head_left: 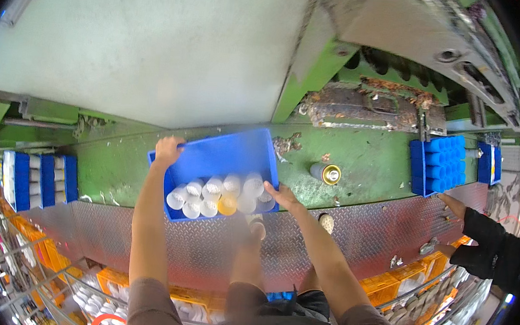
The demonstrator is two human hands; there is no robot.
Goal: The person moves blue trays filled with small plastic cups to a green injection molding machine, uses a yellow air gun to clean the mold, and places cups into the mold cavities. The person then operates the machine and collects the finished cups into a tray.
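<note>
A blue plastic bin (pixel 223 153) is tilted in front of me on the green machine bed. White cylindrical pieces (pixel 212 188) and one yellow piece (pixel 227 205) lie gathered along its near side. My left hand (pixel 168 151) is closed over the bin's far left corner. Lower on the right, my right hand (pixel 282 196) grips the bin's right wall, thumb at the rim; its other fingers are partly hidden. To the right of the bin a spray can (pixel 325 173) lies on its side, its end toward me.
Blue bins (pixel 39 180) with white pieces stand at left. At right, another person's hand (pixel 452 204) touches a bin (pixel 418 167) of blue cylinders (pixel 445 163). A tread-plate walkway (pixel 203 250) carries my feet. Orange crates (pixel 385 288) sit below, beyond railings. Green machine frame (pixel 314 74) rises ahead.
</note>
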